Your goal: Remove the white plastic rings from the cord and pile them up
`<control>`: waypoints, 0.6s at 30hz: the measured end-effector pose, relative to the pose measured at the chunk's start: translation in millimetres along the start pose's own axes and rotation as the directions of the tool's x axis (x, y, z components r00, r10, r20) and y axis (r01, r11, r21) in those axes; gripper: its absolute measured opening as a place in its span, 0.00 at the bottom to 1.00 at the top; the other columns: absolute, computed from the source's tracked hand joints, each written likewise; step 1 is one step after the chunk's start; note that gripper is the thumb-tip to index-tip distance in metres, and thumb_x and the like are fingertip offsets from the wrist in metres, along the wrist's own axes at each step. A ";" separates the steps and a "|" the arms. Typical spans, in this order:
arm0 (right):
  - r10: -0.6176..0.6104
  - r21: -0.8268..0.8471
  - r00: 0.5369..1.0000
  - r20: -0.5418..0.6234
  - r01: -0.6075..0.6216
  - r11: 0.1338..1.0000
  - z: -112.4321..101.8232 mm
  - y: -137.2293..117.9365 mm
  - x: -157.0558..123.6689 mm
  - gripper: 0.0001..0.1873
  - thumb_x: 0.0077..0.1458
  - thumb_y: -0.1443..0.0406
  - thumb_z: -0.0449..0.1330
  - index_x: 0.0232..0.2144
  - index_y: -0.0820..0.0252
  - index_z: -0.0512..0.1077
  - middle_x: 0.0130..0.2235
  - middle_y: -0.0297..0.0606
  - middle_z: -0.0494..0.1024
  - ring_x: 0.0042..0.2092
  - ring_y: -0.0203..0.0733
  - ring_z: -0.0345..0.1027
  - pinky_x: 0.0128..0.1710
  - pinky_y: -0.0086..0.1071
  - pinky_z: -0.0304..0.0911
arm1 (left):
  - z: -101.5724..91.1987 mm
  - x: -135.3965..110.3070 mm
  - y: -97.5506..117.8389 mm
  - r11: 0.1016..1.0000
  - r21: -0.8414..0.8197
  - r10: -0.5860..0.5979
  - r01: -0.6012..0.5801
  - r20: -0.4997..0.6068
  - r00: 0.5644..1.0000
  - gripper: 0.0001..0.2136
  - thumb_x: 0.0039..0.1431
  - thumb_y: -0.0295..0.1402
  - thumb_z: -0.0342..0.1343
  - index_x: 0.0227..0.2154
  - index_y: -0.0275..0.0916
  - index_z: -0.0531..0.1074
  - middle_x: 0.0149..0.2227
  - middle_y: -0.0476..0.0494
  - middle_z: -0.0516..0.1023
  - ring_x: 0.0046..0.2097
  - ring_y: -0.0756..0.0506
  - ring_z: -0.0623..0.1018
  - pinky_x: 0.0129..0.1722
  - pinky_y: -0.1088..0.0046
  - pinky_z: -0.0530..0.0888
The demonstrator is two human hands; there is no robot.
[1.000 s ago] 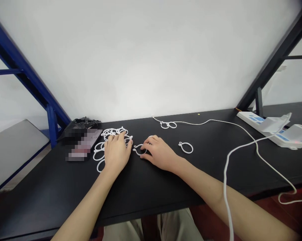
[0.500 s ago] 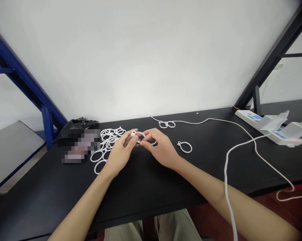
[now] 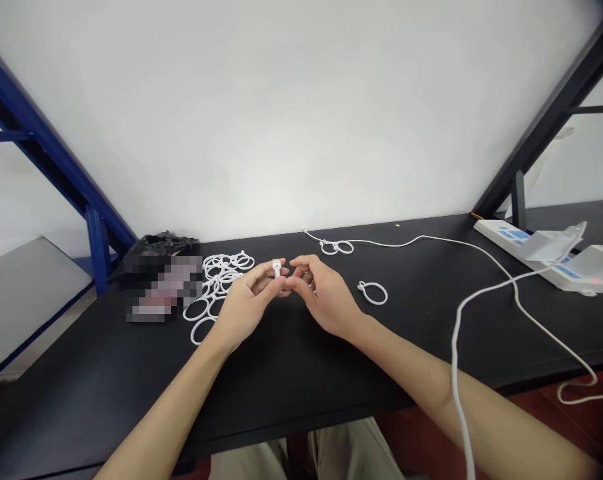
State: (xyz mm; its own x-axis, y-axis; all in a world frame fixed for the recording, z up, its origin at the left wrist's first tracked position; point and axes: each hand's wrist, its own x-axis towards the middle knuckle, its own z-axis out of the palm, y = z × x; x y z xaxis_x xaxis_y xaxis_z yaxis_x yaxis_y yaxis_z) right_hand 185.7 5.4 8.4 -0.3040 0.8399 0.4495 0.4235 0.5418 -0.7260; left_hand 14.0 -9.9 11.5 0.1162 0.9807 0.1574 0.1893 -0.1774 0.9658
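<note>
A white plastic curtain ring (image 3: pixel 277 269) stands nearly edge-on between my hands, its small eyelet end uppermost. My left hand (image 3: pixel 249 300) pinches it between thumb and fingers. My right hand (image 3: pixel 326 293) is curled close against it, thumb tip at the ring's lower part and index finger raised a little apart; its other fingers are partly hidden. Left of my left hand lies a cluster of several similar white rings (image 3: pixel 196 309), some overlapping. One more white ring (image 3: pixel 375 293) lies alone to the right of my right hand.
Two white rings (image 3: pixel 345 247) lie at the back beside a thin white cable (image 3: pixel 421 237). A power strip (image 3: pixel 501 232) with plugged-in adapters is at right; a thicker cable (image 3: pixel 454 347) crosses over my right forearm. A black plastic bag (image 3: pixel 164 241) rests at back left on the black table (image 3: pixel 291 373).
The held curtain ring has turned from showing its open loop to nearly edge-on. My right index finger has lifted off it slightly. The view has shifted a little.
</note>
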 end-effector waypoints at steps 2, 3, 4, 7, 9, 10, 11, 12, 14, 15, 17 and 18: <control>-0.041 -0.059 0.999 0.006 0.042 0.997 -1.7 0.3 0.6 0.16 0.62 0.57 0.55 0.50 0.55 0.67 0.41 0.36 0.76 0.36 0.36 0.70 0.37 0.31 0.65 | 1.6 -1.2 -1.7 0.990 0.136 0.035 -0.037 0.012 0.999 0.23 0.57 0.44 0.58 0.54 0.42 0.68 0.46 0.44 0.79 0.44 0.44 0.79 0.49 0.63 0.75; -0.076 -0.080 0.997 0.024 0.078 0.994 -2.4 0.5 0.8 0.13 0.63 0.59 0.54 0.48 0.55 0.69 0.41 0.36 0.75 0.36 0.35 0.69 0.37 0.31 0.64 | 2.4 -1.8 -2.5 0.975 0.215 0.059 -0.063 0.021 0.998 0.24 0.56 0.43 0.59 0.54 0.43 0.68 0.45 0.45 0.79 0.42 0.45 0.78 0.47 0.63 0.75; -0.110 -0.091 0.993 0.045 0.114 0.989 -2.8 0.7 1.0 0.10 0.64 0.62 0.53 0.44 0.55 0.71 0.40 0.36 0.75 0.37 0.35 0.69 0.38 0.30 0.64 | 3.2 -2.5 -3.2 0.954 0.288 0.080 -0.085 0.029 0.996 0.24 0.55 0.42 0.59 0.54 0.43 0.67 0.43 0.46 0.79 0.41 0.46 0.78 0.46 0.64 0.74; -0.153 -0.065 0.986 0.063 0.157 0.985 -3.5 0.8 2.0 0.10 0.64 0.66 0.52 0.34 0.57 0.73 0.35 0.33 0.76 0.37 0.34 0.68 0.39 0.28 0.62 | 4.2 -3.8 -3.5 0.913 0.390 0.109 -0.117 0.045 0.993 0.23 0.56 0.41 0.59 0.54 0.44 0.67 0.42 0.48 0.78 0.38 0.47 0.76 0.43 0.67 0.73; -0.132 -0.020 0.991 0.039 0.133 0.991 -3.8 0.3 3.4 0.09 0.63 0.68 0.54 0.32 0.57 0.73 0.34 0.32 0.77 0.36 0.33 0.69 0.38 0.27 0.61 | 4.2 -4.1 -2.0 0.911 0.390 0.119 -0.132 0.058 0.991 0.22 0.57 0.41 0.58 0.54 0.44 0.68 0.41 0.49 0.78 0.38 0.48 0.75 0.42 0.69 0.73; -0.115 0.001 0.993 0.025 0.115 0.993 -4.1 -0.2 4.3 0.09 0.62 0.69 0.54 0.31 0.57 0.73 0.33 0.31 0.77 0.35 0.33 0.69 0.37 0.26 0.61 | 4.2 -4.2 -0.8 0.909 0.391 0.128 -0.145 0.069 0.989 0.21 0.57 0.41 0.58 0.53 0.45 0.68 0.39 0.49 0.78 0.37 0.48 0.75 0.41 0.70 0.72; -0.099 0.019 0.995 0.015 0.099 0.995 -4.4 -0.7 5.1 0.09 0.61 0.70 0.55 0.30 0.57 0.73 0.33 0.31 0.78 0.34 0.32 0.69 0.36 0.26 0.61 | 4.4 -4.3 0.6 0.904 0.398 0.139 -0.159 0.080 0.987 0.20 0.57 0.40 0.58 0.52 0.45 0.69 0.37 0.50 0.77 0.36 0.49 0.74 0.39 0.71 0.72; -0.084 0.033 0.996 0.008 0.084 0.996 -4.8 -1.2 5.9 0.10 0.60 0.70 0.55 0.30 0.57 0.74 0.33 0.30 0.78 0.34 0.32 0.69 0.36 0.25 0.61 | 4.6 -4.4 2.0 0.896 0.409 0.148 -0.172 0.090 0.985 0.18 0.58 0.40 0.57 0.51 0.45 0.70 0.34 0.51 0.76 0.34 0.49 0.73 0.36 0.72 0.71; -0.056 0.048 0.998 0.008 0.056 0.997 -5.3 -2.2 6.9 0.10 0.59 0.71 0.56 0.29 0.57 0.74 0.32 0.29 0.78 0.32 0.31 0.68 0.34 0.24 0.60 | 5.4 -4.9 4.5 0.880 0.434 0.162 -0.193 0.108 0.981 0.15 0.58 0.39 0.57 0.48 0.45 0.72 0.30 0.53 0.73 0.31 0.51 0.70 0.33 0.74 0.69; -0.046 0.047 0.999 0.012 0.046 0.998 -5.5 -2.5 7.1 0.10 0.59 0.72 0.56 0.28 0.57 0.74 0.31 0.28 0.78 0.31 0.31 0.68 0.33 0.24 0.60 | 5.9 -5.2 5.4 0.873 0.445 0.165 -0.199 0.114 0.980 0.14 0.58 0.39 0.57 0.46 0.45 0.73 0.29 0.53 0.72 0.30 0.51 0.69 0.31 0.74 0.68; -0.034 0.037 0.999 0.021 0.033 0.999 -5.5 -2.5 7.0 0.10 0.59 0.71 0.56 0.28 0.57 0.74 0.28 0.28 0.76 0.29 0.31 0.67 0.32 0.24 0.59 | 6.5 -5.9 6.6 0.866 0.458 0.165 -0.202 0.121 0.979 0.12 0.58 0.39 0.56 0.44 0.45 0.74 0.28 0.54 0.71 0.29 0.51 0.67 0.30 0.75 0.67; -0.032 0.032 0.999 0.027 0.031 0.999 -5.3 -2.3 6.7 0.10 0.59 0.71 0.56 0.27 0.57 0.74 0.28 0.28 0.76 0.29 0.31 0.67 0.32 0.25 0.59 | 6.6 -6.2 6.8 0.862 0.464 0.165 -0.203 0.123 0.979 0.11 0.58 0.39 0.56 0.43 0.45 0.74 0.27 0.54 0.71 0.29 0.51 0.67 0.30 0.75 0.66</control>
State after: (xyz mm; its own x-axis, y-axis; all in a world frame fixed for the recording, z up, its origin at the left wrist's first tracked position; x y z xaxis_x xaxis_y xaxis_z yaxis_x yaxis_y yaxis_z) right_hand 187.2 9.9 15.9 -0.3399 0.8211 0.4585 0.3860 0.5664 -0.7281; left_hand 21.0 -17.7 15.7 0.2645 0.9204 0.2879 0.5922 -0.3906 0.7048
